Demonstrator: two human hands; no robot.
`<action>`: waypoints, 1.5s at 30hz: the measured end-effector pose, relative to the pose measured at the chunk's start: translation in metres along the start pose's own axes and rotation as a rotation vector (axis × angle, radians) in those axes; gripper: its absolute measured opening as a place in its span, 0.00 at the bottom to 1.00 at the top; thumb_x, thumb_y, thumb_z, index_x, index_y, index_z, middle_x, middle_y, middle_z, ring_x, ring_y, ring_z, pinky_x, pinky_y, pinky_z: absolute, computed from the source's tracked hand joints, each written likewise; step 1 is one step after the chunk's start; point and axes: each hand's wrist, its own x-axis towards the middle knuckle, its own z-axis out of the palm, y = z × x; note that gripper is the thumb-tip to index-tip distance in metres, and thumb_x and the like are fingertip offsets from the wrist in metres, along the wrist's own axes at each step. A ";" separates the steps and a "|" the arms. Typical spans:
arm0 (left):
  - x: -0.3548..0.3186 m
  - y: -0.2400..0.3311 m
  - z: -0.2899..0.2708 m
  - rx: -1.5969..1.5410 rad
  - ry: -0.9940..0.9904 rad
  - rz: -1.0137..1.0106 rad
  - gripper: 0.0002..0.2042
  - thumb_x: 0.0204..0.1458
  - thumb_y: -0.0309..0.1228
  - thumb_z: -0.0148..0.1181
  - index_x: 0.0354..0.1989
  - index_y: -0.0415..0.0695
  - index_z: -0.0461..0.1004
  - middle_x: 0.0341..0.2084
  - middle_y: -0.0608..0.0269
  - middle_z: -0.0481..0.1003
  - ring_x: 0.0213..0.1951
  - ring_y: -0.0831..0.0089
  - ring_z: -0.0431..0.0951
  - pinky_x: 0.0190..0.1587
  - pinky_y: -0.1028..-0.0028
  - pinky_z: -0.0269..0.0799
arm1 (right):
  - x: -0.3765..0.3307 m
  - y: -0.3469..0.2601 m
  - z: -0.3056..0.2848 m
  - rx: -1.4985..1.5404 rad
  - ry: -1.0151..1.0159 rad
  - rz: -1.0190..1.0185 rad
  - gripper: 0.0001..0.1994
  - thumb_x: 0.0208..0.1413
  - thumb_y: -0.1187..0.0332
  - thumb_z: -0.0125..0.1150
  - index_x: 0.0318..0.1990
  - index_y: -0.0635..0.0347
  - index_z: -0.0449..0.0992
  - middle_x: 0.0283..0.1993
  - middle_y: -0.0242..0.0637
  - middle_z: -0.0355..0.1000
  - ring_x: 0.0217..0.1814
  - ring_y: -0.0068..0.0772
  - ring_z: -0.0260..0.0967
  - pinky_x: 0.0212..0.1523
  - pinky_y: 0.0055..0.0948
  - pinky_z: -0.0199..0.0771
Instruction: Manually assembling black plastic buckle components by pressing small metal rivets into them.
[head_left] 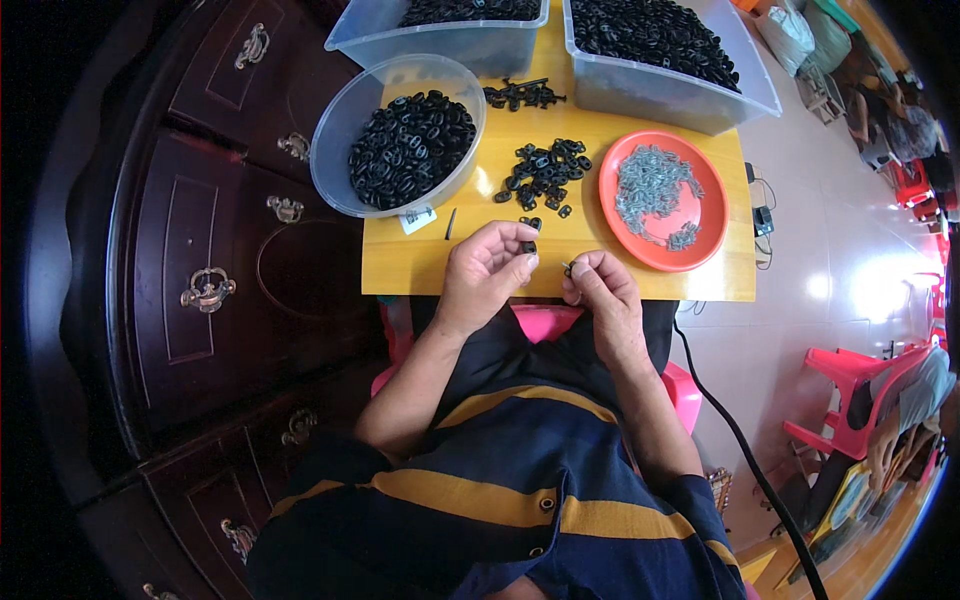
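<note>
Over the table's near edge, my left hand (482, 275) pinches a small black oval plastic piece (529, 247) between thumb and fingers. Beside it on the right, my right hand (608, 292) is closed on a small metal pin (567, 266) with something dark at its end, too small to make out fully. The two hands are apart. Just beyond them lies a loose pile of black oval pieces (548, 168) with holes. To the right, a round red plate (714, 222) holds a heap of small silvery metal pins (648, 188).
A round clear tub (333, 168) of black pieces stands at the left. Two clear bins (440, 45) of black parts sit at the back. Dark longer parts (525, 95) lie between. A dark drawer cabinet (200, 230) borders the left; a seated person (915, 395) is far right.
</note>
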 end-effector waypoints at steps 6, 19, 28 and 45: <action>0.000 -0.004 -0.008 0.041 -0.064 -0.022 0.06 0.63 0.27 0.61 0.44 0.39 0.77 0.31 0.72 0.76 0.29 0.87 0.72 0.31 0.83 0.69 | 0.000 -0.002 0.005 0.008 -0.007 0.021 0.06 0.69 0.66 0.56 0.42 0.58 0.74 0.34 0.27 0.73 0.34 0.17 0.67 0.40 0.20 0.67; -0.001 0.002 -0.003 -0.035 -0.098 -0.020 0.12 0.60 0.17 0.56 0.51 0.37 0.75 0.33 0.72 0.75 0.30 0.90 0.71 0.31 0.86 0.68 | 0.000 0.000 0.006 0.007 -0.007 -0.006 0.06 0.68 0.67 0.58 0.42 0.59 0.75 0.34 0.28 0.75 0.34 0.16 0.68 0.40 0.19 0.68; -0.003 0.005 -0.003 -0.014 -0.166 -0.026 0.13 0.59 0.17 0.58 0.52 0.36 0.75 0.36 0.71 0.76 0.35 0.90 0.74 0.38 0.85 0.74 | -0.001 0.002 0.006 -0.020 -0.003 -0.021 0.05 0.67 0.68 0.58 0.43 0.59 0.75 0.35 0.28 0.75 0.34 0.16 0.68 0.40 0.19 0.69; -0.003 0.000 -0.004 0.060 -0.198 -0.005 0.12 0.59 0.18 0.59 0.52 0.36 0.76 0.37 0.67 0.79 0.36 0.86 0.78 0.41 0.81 0.77 | 0.000 0.002 0.004 -0.070 -0.002 -0.005 0.06 0.66 0.67 0.59 0.43 0.59 0.76 0.35 0.28 0.75 0.34 0.16 0.70 0.39 0.19 0.70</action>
